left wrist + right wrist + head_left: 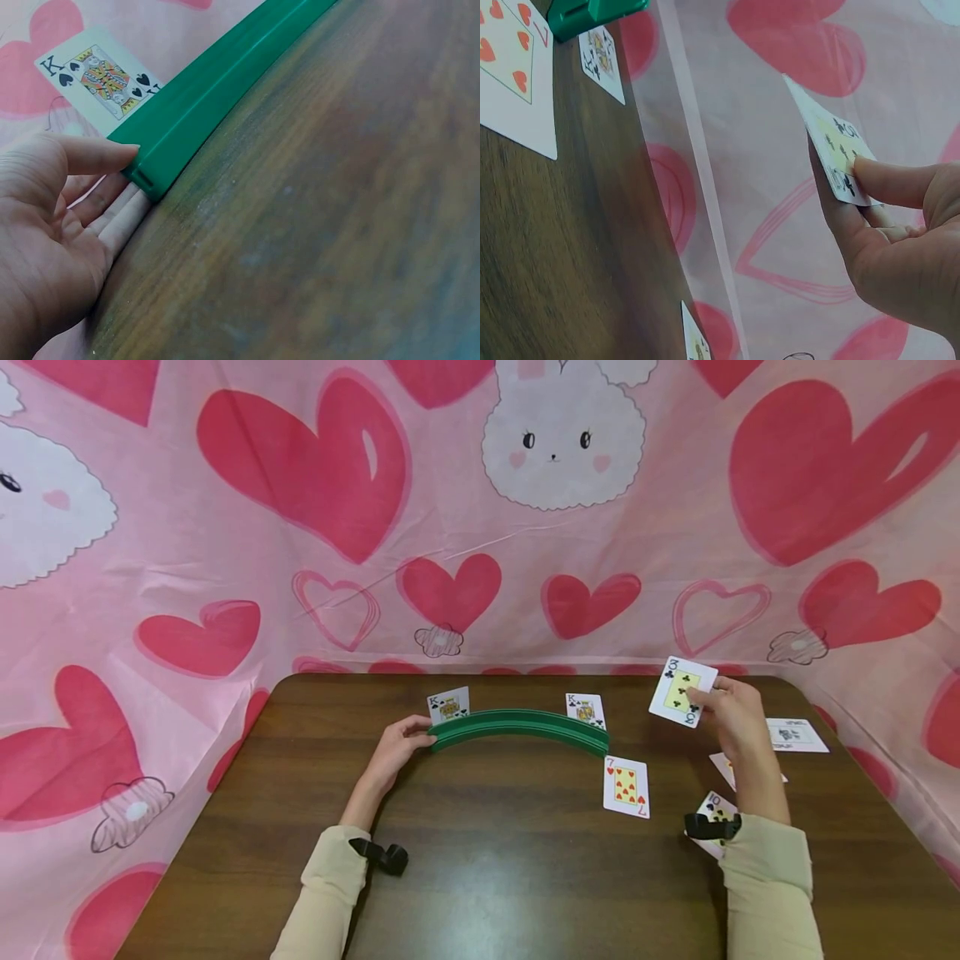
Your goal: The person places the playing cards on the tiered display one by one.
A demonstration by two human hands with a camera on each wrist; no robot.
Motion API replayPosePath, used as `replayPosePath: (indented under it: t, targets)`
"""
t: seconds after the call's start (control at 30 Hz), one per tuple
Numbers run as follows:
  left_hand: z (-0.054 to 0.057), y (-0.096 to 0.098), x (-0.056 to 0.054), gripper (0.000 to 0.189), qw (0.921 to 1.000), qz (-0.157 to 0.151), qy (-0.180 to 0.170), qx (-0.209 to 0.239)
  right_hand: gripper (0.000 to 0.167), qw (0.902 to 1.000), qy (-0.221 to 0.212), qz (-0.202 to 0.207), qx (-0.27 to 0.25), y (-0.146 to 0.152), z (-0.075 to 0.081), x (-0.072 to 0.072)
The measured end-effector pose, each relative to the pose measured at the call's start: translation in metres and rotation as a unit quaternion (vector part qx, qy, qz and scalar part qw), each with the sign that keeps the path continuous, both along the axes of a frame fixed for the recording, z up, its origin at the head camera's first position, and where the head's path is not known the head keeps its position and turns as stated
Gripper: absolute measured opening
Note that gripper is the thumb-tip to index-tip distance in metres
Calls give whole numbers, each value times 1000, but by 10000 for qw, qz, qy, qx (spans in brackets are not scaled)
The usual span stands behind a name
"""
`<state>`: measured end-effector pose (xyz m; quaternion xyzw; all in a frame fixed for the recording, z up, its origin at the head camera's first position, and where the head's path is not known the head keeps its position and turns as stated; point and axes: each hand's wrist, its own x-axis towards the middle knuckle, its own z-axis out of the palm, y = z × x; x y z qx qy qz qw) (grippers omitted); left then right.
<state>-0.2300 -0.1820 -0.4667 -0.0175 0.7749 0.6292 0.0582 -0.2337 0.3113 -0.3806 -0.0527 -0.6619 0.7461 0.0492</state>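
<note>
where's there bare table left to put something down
Free: the table in front of the green rack, between the left forearm and the seven of hearts; also left of that forearm. Crowded: the right side, where loose cards lie around the right forearm.

Cards (627, 787), green rack (517, 722) on table (517, 843)

A small draped-off nook, perhaps in a home; what sort of building holds it cannot be told. Pink cloth (442, 514) with red hearts (345, 497) and white bunnies (562, 481) hangs behind and at both sides of a dark wood-grain counter (480, 827) with playing cards (626, 787) on it.
</note>
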Motion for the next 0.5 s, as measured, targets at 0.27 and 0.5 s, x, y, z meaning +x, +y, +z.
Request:
replayPosePath:
  t: [0.27,0.5]
  targets:
    - [17,3,9,32,9999,-100,-5,-2,25,9996,213,-185,55,-11,5,-1]
    - [33,7,19,31,9999,-148,12,-47,24,9986,376,-348,93,-23,14,2]
